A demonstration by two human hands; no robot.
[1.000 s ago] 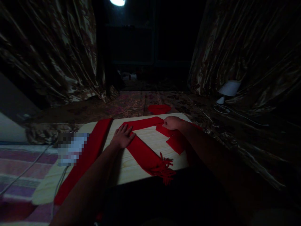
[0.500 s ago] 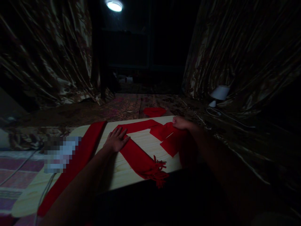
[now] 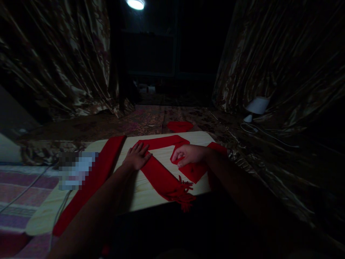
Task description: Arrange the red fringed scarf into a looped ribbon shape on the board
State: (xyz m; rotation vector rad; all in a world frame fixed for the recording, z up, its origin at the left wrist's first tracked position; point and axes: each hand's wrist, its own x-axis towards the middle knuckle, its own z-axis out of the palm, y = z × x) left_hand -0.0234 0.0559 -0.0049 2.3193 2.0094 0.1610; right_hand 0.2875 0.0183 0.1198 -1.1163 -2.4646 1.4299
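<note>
Across the pale wooden worktop (image 3: pixel 161 153), red scarf (image 3: pixel 159 176) everywhere, but no single long axis since it's bent. From the corner under the left hand (image 3: pixel 136 156), one length slants rightward and back to the wearer; another runs right along the far side, then seems to turn into the folds under the right hand (image 3: pixel 190 154). So the right hand is the nearer one to those folds, right on top of them, fingers curled partway. Can't tell if they've got any cloth pinched. Left fingers are spread wide and flat on the corner, gripping nothing. Smallest bit: the fringe (image 3: pixel 185 194), wearer's side of the right fingers, apart from both hands.
</note>
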